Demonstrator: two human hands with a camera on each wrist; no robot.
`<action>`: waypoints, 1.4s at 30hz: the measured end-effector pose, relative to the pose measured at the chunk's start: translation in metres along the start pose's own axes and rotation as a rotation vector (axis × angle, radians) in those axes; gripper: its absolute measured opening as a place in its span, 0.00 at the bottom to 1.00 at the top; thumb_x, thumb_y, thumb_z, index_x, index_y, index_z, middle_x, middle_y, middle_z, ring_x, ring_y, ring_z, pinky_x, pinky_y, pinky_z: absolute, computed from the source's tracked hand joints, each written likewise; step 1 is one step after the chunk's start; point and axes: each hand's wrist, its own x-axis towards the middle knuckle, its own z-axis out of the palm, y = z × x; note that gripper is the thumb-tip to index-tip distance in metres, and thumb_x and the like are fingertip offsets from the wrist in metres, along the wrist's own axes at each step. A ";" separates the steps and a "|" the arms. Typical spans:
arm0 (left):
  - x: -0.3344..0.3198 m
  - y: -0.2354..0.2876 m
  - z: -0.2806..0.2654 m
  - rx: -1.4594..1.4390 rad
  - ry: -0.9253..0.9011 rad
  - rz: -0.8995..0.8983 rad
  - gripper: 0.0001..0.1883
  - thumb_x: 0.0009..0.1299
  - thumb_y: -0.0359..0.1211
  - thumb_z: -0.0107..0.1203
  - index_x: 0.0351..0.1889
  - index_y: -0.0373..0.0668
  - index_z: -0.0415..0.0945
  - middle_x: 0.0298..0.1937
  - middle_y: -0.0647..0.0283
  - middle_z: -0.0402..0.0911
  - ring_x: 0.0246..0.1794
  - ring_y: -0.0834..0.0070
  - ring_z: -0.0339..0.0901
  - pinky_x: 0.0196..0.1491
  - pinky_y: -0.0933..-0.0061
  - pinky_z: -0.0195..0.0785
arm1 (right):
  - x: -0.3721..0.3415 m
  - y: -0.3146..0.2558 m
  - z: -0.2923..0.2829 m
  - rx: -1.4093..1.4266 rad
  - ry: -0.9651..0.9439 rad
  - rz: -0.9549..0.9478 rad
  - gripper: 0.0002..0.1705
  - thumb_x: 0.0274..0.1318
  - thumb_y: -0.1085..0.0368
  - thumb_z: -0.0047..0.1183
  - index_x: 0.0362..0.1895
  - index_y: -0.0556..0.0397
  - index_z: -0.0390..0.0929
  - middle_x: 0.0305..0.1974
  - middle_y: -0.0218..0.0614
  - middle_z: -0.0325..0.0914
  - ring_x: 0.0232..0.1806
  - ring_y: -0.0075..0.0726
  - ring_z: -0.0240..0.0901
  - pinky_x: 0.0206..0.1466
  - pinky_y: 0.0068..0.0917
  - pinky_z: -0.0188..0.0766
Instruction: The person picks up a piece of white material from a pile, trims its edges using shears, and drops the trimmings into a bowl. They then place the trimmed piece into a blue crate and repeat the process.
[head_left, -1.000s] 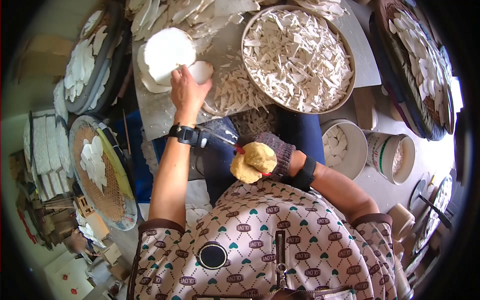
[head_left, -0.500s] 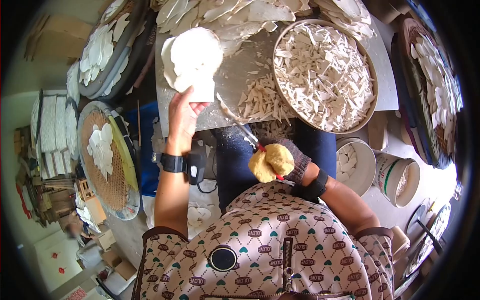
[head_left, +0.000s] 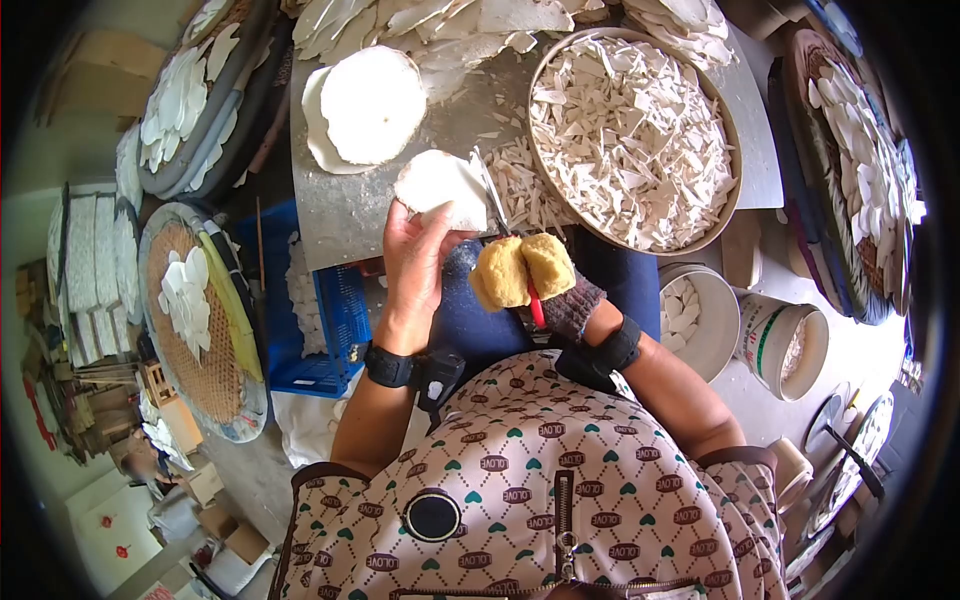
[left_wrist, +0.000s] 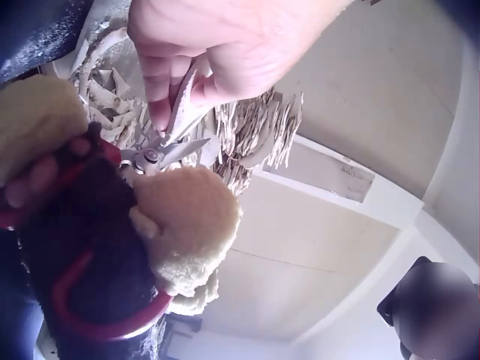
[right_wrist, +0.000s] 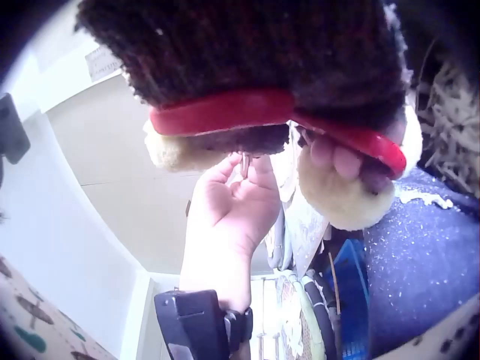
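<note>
From the head view, I see the left hand [head_left: 418,250] holding a white disc [head_left: 440,188] by its near edge, over the front edge of the table [head_left: 335,220]. Grey tabletop shows left of that disc, below two stacked discs [head_left: 375,105]. On the right there is less room: scraps [head_left: 525,180] lie close by, then the rim of the round tray [head_left: 739,165]. The right hand [head_left: 575,303], in a knitted glove, holds scissors [head_left: 497,205] with yellow foam [head_left: 502,272] on the handles, the blades pointing up beside the disc's right edge. Both forearms angle inward, the hands near each other above the lap.

From the left wrist, the left thumb and fingers pinch the disc, seen nearly edge-on, just by the scissors' pivot. The blades stand apart, though I can't fairly say whether they touch it.

From the right wrist, the gloved hand fills the top, bare fingertips [right_wrist: 343,159] curled at a red handle [right_wrist: 225,111]. The left hand reaches up beyond, palm showing, its wrist upright.
</note>
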 end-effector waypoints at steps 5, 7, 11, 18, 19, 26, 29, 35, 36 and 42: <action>0.000 -0.006 0.005 0.043 0.108 0.102 0.24 0.64 0.25 0.53 0.58 0.43 0.60 0.48 0.60 0.74 0.42 0.73 0.77 0.42 0.72 0.75 | 0.009 -0.038 -0.012 -0.221 -0.116 -0.042 0.18 0.42 0.64 0.58 0.42 0.51 0.76 0.36 0.39 0.78 0.39 0.46 0.74 0.42 0.34 0.71; 0.001 -0.014 0.007 0.027 0.152 0.166 0.26 0.64 0.26 0.54 0.59 0.45 0.59 0.49 0.60 0.73 0.43 0.73 0.76 0.42 0.72 0.75 | 0.010 -0.038 -0.012 -0.292 -0.112 -0.053 0.19 0.40 0.63 0.60 0.41 0.51 0.76 0.35 0.40 0.78 0.38 0.47 0.74 0.41 0.33 0.71; 0.007 -0.010 0.001 0.094 0.110 0.138 0.28 0.63 0.26 0.55 0.61 0.44 0.58 0.50 0.60 0.73 0.45 0.71 0.76 0.43 0.71 0.76 | 0.009 -0.020 -0.008 -0.037 -0.097 0.039 0.18 0.40 0.61 0.60 0.38 0.52 0.76 0.34 0.40 0.78 0.38 0.47 0.74 0.41 0.34 0.71; 0.010 -0.001 -0.003 0.047 0.056 0.009 0.37 0.62 0.25 0.56 0.67 0.41 0.49 0.49 0.54 0.74 0.42 0.69 0.77 0.38 0.72 0.77 | 0.006 -0.032 -0.010 -0.001 -0.071 0.177 0.15 0.45 0.59 0.57 0.39 0.50 0.75 0.36 0.40 0.78 0.38 0.48 0.74 0.41 0.35 0.72; 0.009 -0.009 -0.005 0.032 0.094 0.054 0.36 0.62 0.25 0.56 0.67 0.41 0.49 0.48 0.53 0.75 0.42 0.68 0.78 0.37 0.72 0.77 | 0.006 -0.029 -0.010 -0.075 -0.069 0.136 0.15 0.45 0.59 0.57 0.39 0.49 0.75 0.36 0.40 0.78 0.38 0.49 0.74 0.41 0.35 0.72; 0.010 -0.009 -0.012 0.040 0.055 -0.005 0.34 0.62 0.23 0.55 0.66 0.39 0.53 0.48 0.51 0.76 0.41 0.68 0.78 0.38 0.67 0.78 | 0.008 -0.011 -0.012 -0.212 -0.082 0.022 0.15 0.43 0.60 0.58 0.38 0.49 0.75 0.36 0.40 0.78 0.38 0.47 0.74 0.40 0.35 0.71; 0.012 -0.004 -0.013 0.066 0.028 -0.046 0.33 0.62 0.22 0.54 0.66 0.38 0.53 0.47 0.51 0.76 0.41 0.68 0.78 0.41 0.66 0.78 | 0.015 -0.014 -0.012 -0.326 -0.097 -0.030 0.14 0.44 0.61 0.57 0.36 0.53 0.76 0.33 0.40 0.78 0.36 0.47 0.75 0.40 0.34 0.72; 0.026 0.002 -0.032 0.211 -0.085 -0.121 0.33 0.62 0.24 0.52 0.66 0.36 0.52 0.49 0.49 0.74 0.42 0.62 0.79 0.39 0.66 0.78 | 0.014 -0.026 -0.013 -0.036 -0.084 0.191 0.11 0.51 0.63 0.46 0.32 0.56 0.77 0.31 0.39 0.79 0.34 0.38 0.77 0.36 0.29 0.71; 0.030 0.004 -0.036 0.252 -0.127 -0.128 0.32 0.62 0.25 0.53 0.65 0.36 0.53 0.49 0.50 0.75 0.42 0.64 0.79 0.39 0.67 0.78 | 0.013 -0.022 -0.012 -0.076 -0.084 0.131 0.10 0.49 0.64 0.48 0.33 0.56 0.76 0.31 0.38 0.79 0.34 0.39 0.76 0.36 0.30 0.71; 0.034 0.013 -0.031 0.342 -0.224 -0.099 0.31 0.61 0.26 0.56 0.63 0.37 0.60 0.43 0.58 0.78 0.41 0.77 0.77 0.44 0.79 0.71 | 0.010 -0.011 -0.027 -0.406 -0.134 0.031 0.15 0.44 0.66 0.58 0.40 0.53 0.76 0.38 0.38 0.78 0.40 0.42 0.74 0.42 0.31 0.71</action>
